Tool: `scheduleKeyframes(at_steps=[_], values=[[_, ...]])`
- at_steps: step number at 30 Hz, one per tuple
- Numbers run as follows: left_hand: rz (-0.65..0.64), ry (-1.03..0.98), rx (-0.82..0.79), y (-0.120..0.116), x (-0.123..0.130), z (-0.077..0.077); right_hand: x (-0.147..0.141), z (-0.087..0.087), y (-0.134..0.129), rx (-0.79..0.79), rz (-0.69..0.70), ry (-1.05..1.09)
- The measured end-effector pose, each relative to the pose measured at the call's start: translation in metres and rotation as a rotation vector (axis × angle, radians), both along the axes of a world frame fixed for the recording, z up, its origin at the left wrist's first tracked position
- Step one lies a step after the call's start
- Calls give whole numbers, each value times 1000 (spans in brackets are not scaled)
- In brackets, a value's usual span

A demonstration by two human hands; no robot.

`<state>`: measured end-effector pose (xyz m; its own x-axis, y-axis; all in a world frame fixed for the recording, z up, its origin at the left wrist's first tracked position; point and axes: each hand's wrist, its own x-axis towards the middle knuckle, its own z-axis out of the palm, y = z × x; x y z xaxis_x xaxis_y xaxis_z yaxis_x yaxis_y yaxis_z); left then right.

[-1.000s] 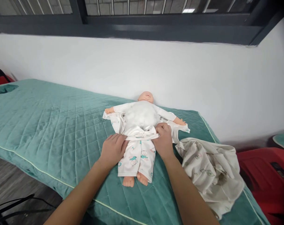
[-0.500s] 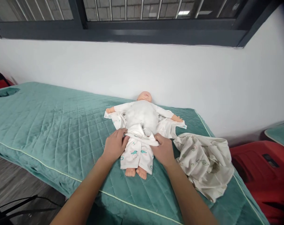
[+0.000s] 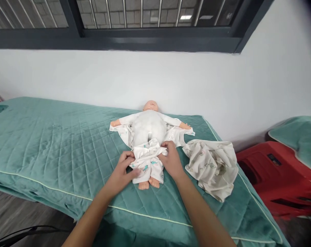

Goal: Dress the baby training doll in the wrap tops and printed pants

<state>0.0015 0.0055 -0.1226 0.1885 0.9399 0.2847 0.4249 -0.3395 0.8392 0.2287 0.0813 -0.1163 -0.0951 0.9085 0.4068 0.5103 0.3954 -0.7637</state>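
A baby doll lies face up on the green quilted bed cover, arms spread and feet towards me. White printed trousers cover its legs, their waistband bunched below the bare white belly. At the trousers' left side, my left hand rests with thumb and fingers apart, touching the cloth; its thumb is slightly blurred. My right hand pinches the waistband at the right. Under the doll's arms and back is a spread white printed shirt.
A crumpled cream printed cloth lies right of the doll. The green bed cover runs far left. Behind stands a white wall below a barred window. Red plastic stools stand beyond the bed's right edge.
My left hand has moved down the side of the trousers and its thumb has spread away from the fingers. My right hand has lifted the waistband slightly. The view has shifted right.
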Motion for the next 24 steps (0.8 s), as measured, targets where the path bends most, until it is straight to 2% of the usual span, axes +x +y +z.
scheduleKeyframes(at_steps=[4,9,13,16,20,24], values=[[19,60,42,-30,6,-15,0,1,-3,10,-1,-41],[130,219,155,-32,16,-20,-1,7,-32,-34,75,-132],[118,310,203,-24,11,-17,-2,14,-70,-32,136,-223],[117,355,232,-21,4,-15,-5,17,-87,-10,204,-290],[126,393,242,-18,1,-7,-8,20,-88,41,191,-393],[108,446,190,-11,1,10,-9,31,-74,71,144,-472]])
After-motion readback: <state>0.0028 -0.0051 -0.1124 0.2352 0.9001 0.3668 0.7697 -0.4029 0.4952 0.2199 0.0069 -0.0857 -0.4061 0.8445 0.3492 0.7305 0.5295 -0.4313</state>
